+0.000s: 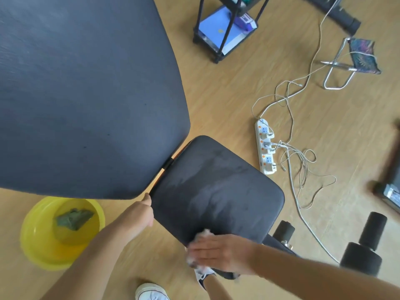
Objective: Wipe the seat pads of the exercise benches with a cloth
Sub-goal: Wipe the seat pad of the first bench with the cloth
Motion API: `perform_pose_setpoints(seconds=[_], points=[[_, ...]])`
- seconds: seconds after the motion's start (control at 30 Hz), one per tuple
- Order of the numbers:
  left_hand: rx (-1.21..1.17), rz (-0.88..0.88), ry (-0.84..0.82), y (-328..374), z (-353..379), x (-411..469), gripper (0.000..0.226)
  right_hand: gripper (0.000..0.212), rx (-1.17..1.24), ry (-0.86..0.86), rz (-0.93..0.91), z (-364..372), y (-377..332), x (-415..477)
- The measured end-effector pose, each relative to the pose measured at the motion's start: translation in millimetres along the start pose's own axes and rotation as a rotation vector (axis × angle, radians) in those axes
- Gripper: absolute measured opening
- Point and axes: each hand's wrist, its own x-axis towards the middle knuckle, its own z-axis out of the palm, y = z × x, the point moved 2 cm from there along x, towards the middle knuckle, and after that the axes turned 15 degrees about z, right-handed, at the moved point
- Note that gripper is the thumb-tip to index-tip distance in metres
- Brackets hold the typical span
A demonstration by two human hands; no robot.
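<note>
The bench's black seat pad fills the middle of the view, streaked with damp marks. Its large back pad rises at the upper left. My right hand lies flat on a white cloth at the seat pad's near edge, blurred by motion. My left hand rests against the seat pad's left edge, near the gap between the two pads, with its fingers hidden behind the edge.
A yellow basin with water and a dark green cloth stands on the wooden floor at the left. A white power strip with tangled cables lies right of the seat. Black foam rollers, a folding stool and a rack stand around.
</note>
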Motion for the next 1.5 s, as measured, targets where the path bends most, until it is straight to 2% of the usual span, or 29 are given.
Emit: perform_pose_setpoints(seconds=[0.03, 0.07, 0.1, 0.17, 0.23, 0.3, 0.33, 0.37, 0.47, 0.53, 0.57, 0.6, 0.63, 0.7, 0.73, 0.8, 0.87, 0.9, 0.97, 1.03, 1.07, 1.1, 1.13, 1.2, 1.23, 1.27, 1.33, 1.4, 1.5], points=[[-0.042, 0.001, 0.011, -6.9, 3.6, 4.7, 0.084, 0.039, 0.027, -0.115, -0.02, -14.4, 23.5, -19.3], [-0.098, 0.005, 0.006, -12.0, 7.1, 5.8, 0.088, 0.043, -0.044, -0.09, 0.033, -27.6, 52.2, -33.5], [-0.139, 0.024, 0.009, -12.3, 8.0, 2.1, 0.091, 0.049, -0.088, -0.016, 0.156, -45.2, 78.7, -38.3], [-0.19, 0.037, 0.035, -17.9, 10.4, 1.0, 0.094, 0.058, -0.014, 0.206, 0.542, -66.5, 114.6, -20.0], [-0.183, 0.041, 0.031, -15.1, 7.4, -5.5, 0.09, 0.059, 0.106, 0.478, 0.894, -60.7, 111.3, 20.6], [-0.206, 0.037, 0.025, -13.7, 7.1, -6.2, 0.086, 0.053, 0.269, 0.648, 1.083, -43.0, 81.3, 70.8], [-0.225, 0.045, 0.029, -14.4, 7.0, -5.3, 0.083, 0.051, 0.307, 0.68, 1.061, -30.1, 62.5, 95.5], [-0.213, 0.049, 0.039, -14.0, 6.1, -5.7, 0.08, 0.048, 0.281, 0.63, 0.969, -16.8, 39.4, 115.0], [-0.225, 0.056, 0.07, -19.5, 3.6, -3.9, 0.075, 0.042, 0.012, 0.225, 0.373, 0.6, -8.7, 121.6], [-0.226, 0.066, 0.064, -22.5, 3.5, -4.3, 0.078, 0.039, -0.005, 0.071, 0.046, -24.1, 18.7, 108.4], [-0.237, 0.072, 0.067, -23.0, 4.6, -4.8, 0.079, 0.038, -0.027, 0.1, 0.033, -44.4, 43.0, 108.6], [-0.245, 0.074, 0.067, -24.0, 6.3, -4.9, 0.079, 0.04, -0.019, 0.18, 0.177, -63.6, 72.4, 113.6], [-0.244, 0.079, 0.072, -25.1, 7.3, -5.3, 0.077, 0.043, 0.013, 0.314, 0.431, -86.8, 102.7, 120.3], [-0.236, 0.08, 0.065, -25.7, 8.6, -6.5, 0.074, 0.033, 0.172, 0.588, 1.03, -107.4, 127.9, 132.4], [-0.226, 0.081, 0.068, -26.8, 9.2, -5.1, 0.073, 0.029, 0.256, 0.618, 1.149, -100.4, 114.4, 140.4], [-0.202, 0.092, 0.056, -26.7, 6.3, -0.7, 0.073, 0.027, 0.353, 0.502, 1.047, -66.8, 55.1, 153.2], [-0.183, 0.091, 0.06, -27.2, 4.1, 1.7, 0.068, 0.042, 0.404, 0.289, 0.742, -34.5, -3.7, 138.7], [-0.193, 0.079, 0.064, -27.5, 4.1, 2.2, 0.069, 0.045, 0.333, 0.191, 0.555, -23.9, -18.0, 121.6], [-0.231, 0.072, 0.063, -27.6, 5.1, -0.2, 0.075, 0.037, 0.12, 0.036, 0.166, -21.2, -5.6, 85.8], [-0.283, 0.086, 0.078, -28.1, 8.6, -1.2, 0.076, 0.034, 0.058, -0.047, 0.011, -41.6, 36.4, 63.1], [-0.303, 0.086, 0.09, -28.5, 10.2, -1.1, 0.076, 0.033, 0.036, 0.01, 0.037, -55.5, 61.1, 58.4], [-0.308, 0.083, 0.097, -28.6, 11.2, -2.1, 0.075, 0.032, 0.011, 0.118, 0.158, -66.9, 85.2, 57.9], [-0.296, 0.08, 0.099, -29.1, 12.5, -1.6, 0.075, 0.031, 0.014, 0.254, 0.36, -79.8, 107.4, 60.0], [-0.251, 0.077, 0.1, -29.2, 14.8, -1.3, 0.074, 0.033, 0.167, 0.572, 0.926, -92.3, 125.5, 69.0], [-0.233, 0.079, 0.093, -28.1, 14.6, -2.8, 0.075, 0.039, 0.264, 0.666, 1.128, -85.4, 116.9, 79.8], [-0.23, 0.08, 0.087, -27.2, 14.0, -3.7, 0.076, 0.038, 0.323, 0.697, 1.183, -72.8, 95.9, 93.1], [-0.253, 0.077, 0.078, -24.9, 11.0, -4.8, 0.081, 0.033, 0.366, 0.596, 0.957, -34.2, 36.1, 109.6], [-0.238, 0.078, 0.086, -23.8, 8.7, -2.2, 0.083, 0.041, 0.269, 0.335, 0.621, 0.1, -16.8, 94.4], [-0.217, 0.051, 0.107, -24.6, 11.1, 1.4, 0.084, 0.033, 0.102, 0.046, 0.128, 15.8, -24.5, 34.8]])
